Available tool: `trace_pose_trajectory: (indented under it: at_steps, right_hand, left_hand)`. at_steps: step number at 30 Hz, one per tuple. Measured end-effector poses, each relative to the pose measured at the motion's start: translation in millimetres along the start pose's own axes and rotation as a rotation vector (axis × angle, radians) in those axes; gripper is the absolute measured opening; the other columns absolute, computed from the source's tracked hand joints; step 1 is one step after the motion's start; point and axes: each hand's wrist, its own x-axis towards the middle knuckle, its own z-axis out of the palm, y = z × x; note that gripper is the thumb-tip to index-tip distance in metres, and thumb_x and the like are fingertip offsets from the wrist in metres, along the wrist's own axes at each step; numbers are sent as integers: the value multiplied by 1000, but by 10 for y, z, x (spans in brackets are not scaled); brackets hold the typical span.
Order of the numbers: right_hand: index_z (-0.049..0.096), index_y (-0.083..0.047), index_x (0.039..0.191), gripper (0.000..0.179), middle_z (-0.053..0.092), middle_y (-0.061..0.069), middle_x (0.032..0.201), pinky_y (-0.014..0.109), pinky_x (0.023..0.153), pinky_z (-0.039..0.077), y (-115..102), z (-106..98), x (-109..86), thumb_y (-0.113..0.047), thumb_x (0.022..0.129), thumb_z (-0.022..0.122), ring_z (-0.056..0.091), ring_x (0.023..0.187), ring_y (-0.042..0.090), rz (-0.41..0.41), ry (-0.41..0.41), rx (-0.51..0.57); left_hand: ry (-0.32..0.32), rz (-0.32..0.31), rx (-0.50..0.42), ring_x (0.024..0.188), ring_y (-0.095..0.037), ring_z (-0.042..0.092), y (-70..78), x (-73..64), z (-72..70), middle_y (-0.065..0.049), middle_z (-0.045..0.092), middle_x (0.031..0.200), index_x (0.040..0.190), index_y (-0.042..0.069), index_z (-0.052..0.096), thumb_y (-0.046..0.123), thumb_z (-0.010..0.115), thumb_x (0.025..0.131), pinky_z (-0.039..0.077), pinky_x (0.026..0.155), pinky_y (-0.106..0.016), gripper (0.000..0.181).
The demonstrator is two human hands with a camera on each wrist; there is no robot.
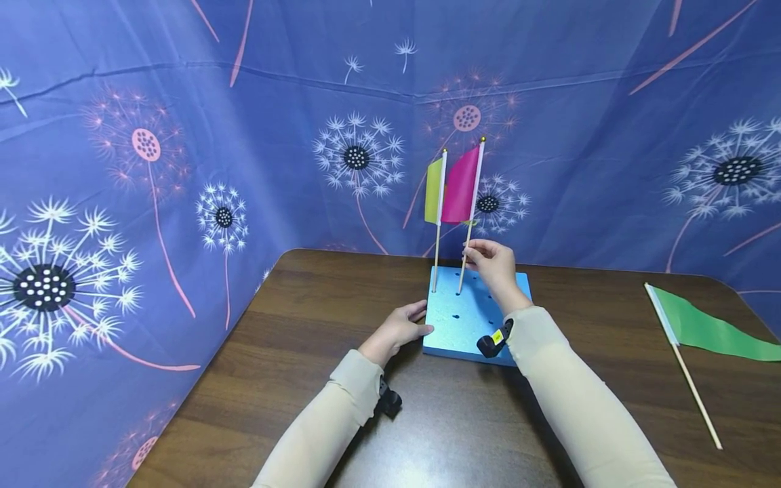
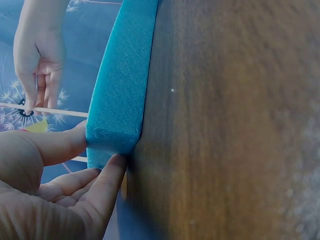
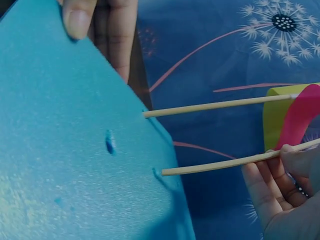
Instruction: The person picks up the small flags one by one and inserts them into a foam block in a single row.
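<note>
Head cam: blue board (image 1: 468, 329) on brn tbl (image 1: 305, 325), dandelion-print cloth (image 1: 274, 135) bhnd.

Both arms (image 1: 573, 400) extend forward, right grip (image 1: 493, 264) pinching, left grip (image 1: 399, 329) clasping lower.

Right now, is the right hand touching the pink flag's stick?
Touching. The right wrist view shows it: the right hand pinches the pink flag's stick between thumb and fingers.
</note>
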Motion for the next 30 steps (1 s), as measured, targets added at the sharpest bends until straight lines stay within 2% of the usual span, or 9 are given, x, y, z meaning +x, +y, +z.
trace_pose_trajectory:
  at_steps: [6,13,23,26,30]
  right_hand:
    - [66,3,118,27,66,20,110,35,86,57,43,18,-5,-12,95,62,65,78,5,-10,-12,-7]
    - [65,3,118,27,67,18,109,35,85,58,128,38,-25,-12,96,61,66,82,8,-13,-21,-18]
    - [66,4,116,26,66,23,116,37,86,57,216,46,1,-13,96,60,63,81,2,-55,-36,-23]
    - [65,5,116,27,66,24,115,38,87,57,213,52,6,-13,97,60,65,84,8,-68,-45,-52]
    - [63,6,115,27,66,24,114,42,91,55,205,71,8,-14,98,57,68,95,24,-97,-68,-109]
  left_hand:
    - [-4,-9,7,138,-27,42,14,-8,-1,-12,51,144,146,10,44,6,68,89,40,110,-39,62]
    - [1,-23,21,138,-26,43,21,-10,9,-10,52,143,145,11,44,6,68,89,41,110,-38,61]
    - [0,-14,2,138,-27,42,-1,-2,4,-12,51,144,146,11,44,6,68,89,40,111,-41,62]
    - [-3,-15,0,138,-27,42,1,-7,5,-12,51,144,146,11,44,5,68,89,40,110,-40,62]
    - [2,-20,17,139,-27,41,10,-8,3,-10,51,144,146,12,44,7,68,89,40,110,-40,62]
